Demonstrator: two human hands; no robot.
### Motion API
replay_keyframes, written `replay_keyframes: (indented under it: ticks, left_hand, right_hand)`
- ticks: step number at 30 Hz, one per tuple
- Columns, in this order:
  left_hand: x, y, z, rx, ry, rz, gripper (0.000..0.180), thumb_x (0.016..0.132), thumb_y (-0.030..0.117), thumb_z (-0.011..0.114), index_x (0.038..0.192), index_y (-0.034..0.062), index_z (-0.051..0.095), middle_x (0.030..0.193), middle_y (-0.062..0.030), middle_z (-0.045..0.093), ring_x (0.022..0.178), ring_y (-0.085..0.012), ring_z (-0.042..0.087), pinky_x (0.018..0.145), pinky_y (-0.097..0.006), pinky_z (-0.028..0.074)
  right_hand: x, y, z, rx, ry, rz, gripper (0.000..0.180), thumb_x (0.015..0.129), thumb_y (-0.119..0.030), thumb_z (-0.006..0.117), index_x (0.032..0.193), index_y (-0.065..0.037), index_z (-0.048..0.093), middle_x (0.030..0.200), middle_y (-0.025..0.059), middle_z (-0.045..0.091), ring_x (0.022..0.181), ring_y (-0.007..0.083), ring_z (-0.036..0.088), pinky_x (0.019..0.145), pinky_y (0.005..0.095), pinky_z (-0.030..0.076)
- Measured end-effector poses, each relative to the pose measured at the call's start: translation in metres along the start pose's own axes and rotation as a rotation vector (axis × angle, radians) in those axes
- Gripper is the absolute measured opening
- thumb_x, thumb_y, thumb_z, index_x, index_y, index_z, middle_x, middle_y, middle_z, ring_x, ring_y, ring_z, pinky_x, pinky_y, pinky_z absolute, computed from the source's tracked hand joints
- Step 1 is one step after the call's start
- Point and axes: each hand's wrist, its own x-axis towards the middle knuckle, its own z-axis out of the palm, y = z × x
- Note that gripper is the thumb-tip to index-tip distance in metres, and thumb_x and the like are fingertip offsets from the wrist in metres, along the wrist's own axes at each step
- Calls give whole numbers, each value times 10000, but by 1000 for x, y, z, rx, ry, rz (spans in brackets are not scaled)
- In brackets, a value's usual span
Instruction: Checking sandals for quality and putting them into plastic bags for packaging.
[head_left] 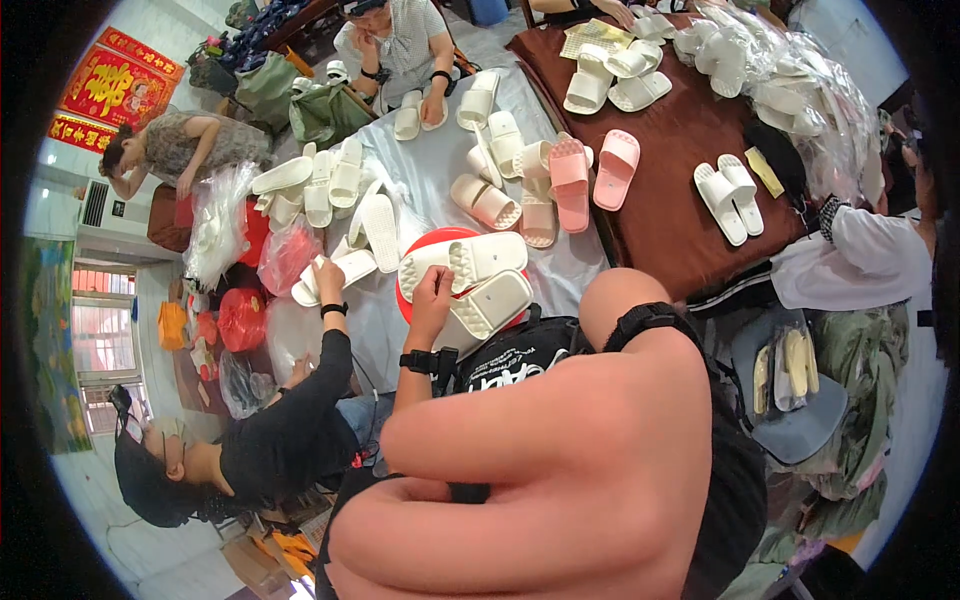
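Note:
My left hand, with a black strap and small device at its wrist, is over a pair of white slippers. Its fingers are curled together, and what they hold, if anything, does not show. Another white slipper lies beside these, partly behind the hand, on a round red stool. Very close to the camera, my right hand is raised and fills the lower middle. A black band circles its wrist; its large fingers point left with a narrow gap between two, the rest running past the lower edge.
Pink slippers and several white and beige ones cover the grey sheet ahead. A co-worker in black at left touches a white slipper. Another person handles slippers opposite. Bagged slippers pile up on the brown-covered table.

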Motion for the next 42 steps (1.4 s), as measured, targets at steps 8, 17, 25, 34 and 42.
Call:
replay_keyframes:
  ticks: [8,17,25,34,42]
  left_hand:
    - [0,1,-3,33,-1,1,238,1023,227,595,963,-3,609,710,5,530,662,-82,450,613,-264,405]
    - [3,0,7,-13,1,-8,217,1018,204,605,960,-6,608,704,21,518,653,-61,433,592,-248,386]
    - [3,3,3,0,12,-7,205,1011,190,610,953,-6,620,703,13,543,644,-66,458,592,-251,402]
    - [9,4,6,15,18,13,232,1009,227,605,964,0,632,701,-8,568,639,-74,475,591,-267,413]
    - [11,17,12,250,306,324,217,948,227,668,881,21,683,562,-34,531,498,-137,481,511,-318,388]
  right_hand:
    - [7,-5,-10,46,-167,-29,210,601,-243,706,543,-86,579,572,0,490,634,164,542,547,335,400]
    - [-24,-16,7,-101,-156,-183,174,600,-202,644,613,-53,556,595,-8,402,602,160,404,526,298,342]
    - [-36,-3,26,-551,176,-340,165,648,-130,659,732,12,649,678,47,491,643,170,464,555,293,409]
    - [-29,3,-23,-312,24,-608,290,515,-170,717,741,12,718,597,38,502,554,171,521,574,297,502]
    - [-67,60,-41,89,74,204,87,818,-62,646,874,-44,710,762,49,672,620,159,619,506,308,446]
